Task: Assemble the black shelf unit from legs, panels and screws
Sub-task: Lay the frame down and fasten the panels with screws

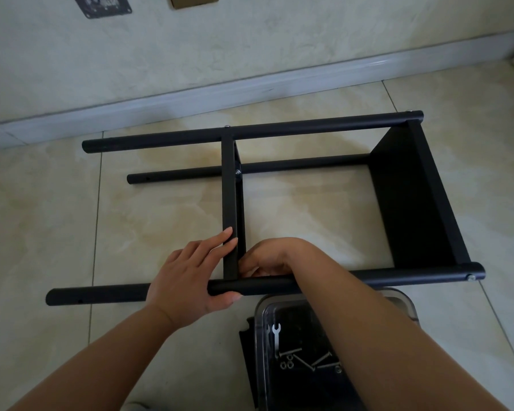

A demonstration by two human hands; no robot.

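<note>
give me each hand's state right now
Left hand: closed on the near leg beside the middle panel.
Right hand: fingers hidden, cannot tell.

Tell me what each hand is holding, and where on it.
Left hand: grips the near leg where the middle panel meets it, fingers up along the panel's edge. Right hand: tucked behind that joint; anything in it is hidden.

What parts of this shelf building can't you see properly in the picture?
Head view only:
- Right hand fingertips: tucked behind the near leg beside the middle panel, so what they hold is hidden.
- Fourth leg: not visible.
- Clear box: crossed by the right forearm and cut off by the bottom edge.
- Small hardware inside: too small to count.
</note>
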